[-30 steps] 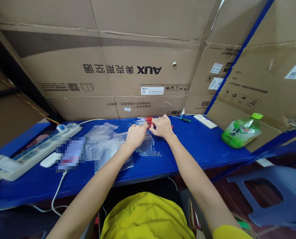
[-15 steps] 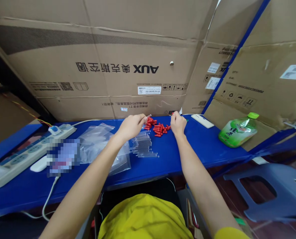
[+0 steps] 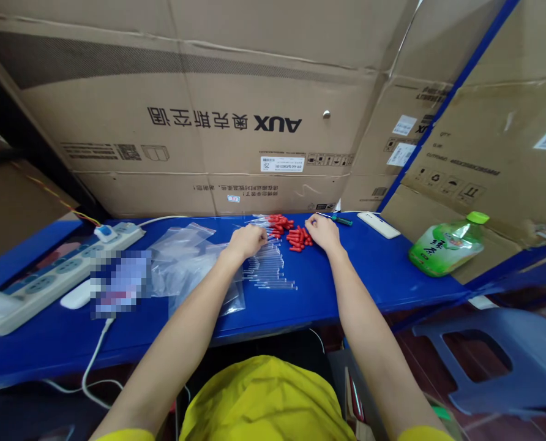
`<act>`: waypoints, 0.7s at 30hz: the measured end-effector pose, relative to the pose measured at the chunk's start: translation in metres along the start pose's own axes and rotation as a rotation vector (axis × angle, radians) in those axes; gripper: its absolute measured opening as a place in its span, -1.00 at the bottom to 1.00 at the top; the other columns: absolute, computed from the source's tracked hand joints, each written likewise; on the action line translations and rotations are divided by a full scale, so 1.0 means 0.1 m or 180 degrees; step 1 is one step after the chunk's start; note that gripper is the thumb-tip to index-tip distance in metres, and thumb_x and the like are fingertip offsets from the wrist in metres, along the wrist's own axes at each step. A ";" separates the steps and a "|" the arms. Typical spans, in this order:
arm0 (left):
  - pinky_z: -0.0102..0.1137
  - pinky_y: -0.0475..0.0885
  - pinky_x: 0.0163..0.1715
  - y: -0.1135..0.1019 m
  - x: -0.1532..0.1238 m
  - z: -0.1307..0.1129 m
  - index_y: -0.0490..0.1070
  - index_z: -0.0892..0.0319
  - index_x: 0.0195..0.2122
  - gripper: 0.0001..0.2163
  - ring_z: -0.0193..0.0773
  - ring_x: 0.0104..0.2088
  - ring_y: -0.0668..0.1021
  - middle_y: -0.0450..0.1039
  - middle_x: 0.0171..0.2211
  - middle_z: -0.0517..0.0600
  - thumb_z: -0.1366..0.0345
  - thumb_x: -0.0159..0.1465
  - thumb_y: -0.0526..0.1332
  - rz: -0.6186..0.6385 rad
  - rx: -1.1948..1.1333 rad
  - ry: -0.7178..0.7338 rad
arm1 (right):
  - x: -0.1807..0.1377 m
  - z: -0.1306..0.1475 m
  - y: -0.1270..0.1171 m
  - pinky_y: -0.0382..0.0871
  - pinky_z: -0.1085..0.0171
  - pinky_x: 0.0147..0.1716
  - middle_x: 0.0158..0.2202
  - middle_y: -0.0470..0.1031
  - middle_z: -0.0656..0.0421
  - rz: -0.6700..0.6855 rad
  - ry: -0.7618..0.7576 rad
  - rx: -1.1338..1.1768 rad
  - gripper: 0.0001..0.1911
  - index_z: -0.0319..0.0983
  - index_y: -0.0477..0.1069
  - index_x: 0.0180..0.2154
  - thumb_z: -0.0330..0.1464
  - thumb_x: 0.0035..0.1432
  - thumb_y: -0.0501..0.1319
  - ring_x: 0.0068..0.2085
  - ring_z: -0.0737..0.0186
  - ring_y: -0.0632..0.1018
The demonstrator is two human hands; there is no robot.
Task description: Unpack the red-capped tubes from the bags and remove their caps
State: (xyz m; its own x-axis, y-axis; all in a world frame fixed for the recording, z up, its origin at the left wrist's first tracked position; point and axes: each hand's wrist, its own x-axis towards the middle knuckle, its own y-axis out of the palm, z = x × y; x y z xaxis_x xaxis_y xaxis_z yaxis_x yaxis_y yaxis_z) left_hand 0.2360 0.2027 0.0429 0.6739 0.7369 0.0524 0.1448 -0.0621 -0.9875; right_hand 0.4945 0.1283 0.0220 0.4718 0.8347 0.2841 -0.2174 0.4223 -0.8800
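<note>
My left hand (image 3: 250, 241) is closed, its fingertips pinched at the upper end of a row of thin clear tubes (image 3: 268, 266), apparently on one of them. The tubes lie side by side on the blue tabletop. Just beyond, a bunch of tubes with red ends (image 3: 273, 224) lies together. My right hand (image 3: 324, 231) is closed at the right edge of a pile of loose red caps (image 3: 297, 239). What its fingertips hold, if anything, is hidden. Behind the right hand lies a screwdriver (image 3: 343, 220) with a green handle.
Clear plastic bags (image 3: 181, 260) lie left of the tubes. Farther left are a power strip (image 3: 64, 275) and a cable. A white phone-like slab (image 3: 379, 225) and a green tea bottle (image 3: 447, 245) are at the right. Cardboard (image 3: 218, 147) walls the back; a blue stool (image 3: 502, 361) stands lower right.
My left hand has moved down and left, from the red-ended bunch to the clear tubes. My right hand has moved slightly down and left to the red caps, uncovering the screwdriver.
</note>
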 end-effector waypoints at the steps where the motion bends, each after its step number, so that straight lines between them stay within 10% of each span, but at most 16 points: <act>1: -0.31 0.52 -0.07 0.01 0.00 0.01 0.65 0.02 -0.12 -0.80 -0.06 -0.03 0.66 0.68 -0.09 0.03 0.25 0.38 0.21 -0.0020 -0.0028 0.0008 | -0.01 0.01 0.00 0.31 0.25 -0.19 -0.18 0.68 0.09 0.0021 0.0012 -0.0009 -0.72 -0.09 0.61 -0.13 -0.15 0.41 0.16 -0.09 0.04 0.63; 21: -0.23 0.47 0.09 0.10 0.07 0.35 0.56 0.09 0.06 -0.74 -0.01 0.11 0.55 0.52 0.10 0.12 0.33 0.42 0.16 -0.0580 -0.0156 -0.0235 | -0.02 0.03 0.03 0.25 0.28 -0.23 -0.19 0.68 0.05 -0.0395 0.0143 0.0065 -0.64 -0.11 0.63 -0.09 -0.17 0.47 0.07 -0.13 0.07 0.61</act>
State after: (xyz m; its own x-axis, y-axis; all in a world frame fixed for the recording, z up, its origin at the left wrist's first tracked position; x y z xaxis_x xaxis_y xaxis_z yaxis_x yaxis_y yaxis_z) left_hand 0.2168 0.2305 0.0283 0.5787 0.7862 0.2168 0.2958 0.0454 -0.9542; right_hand 0.4905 0.1293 0.0196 0.5338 0.7592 0.3725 -0.1720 0.5288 -0.8311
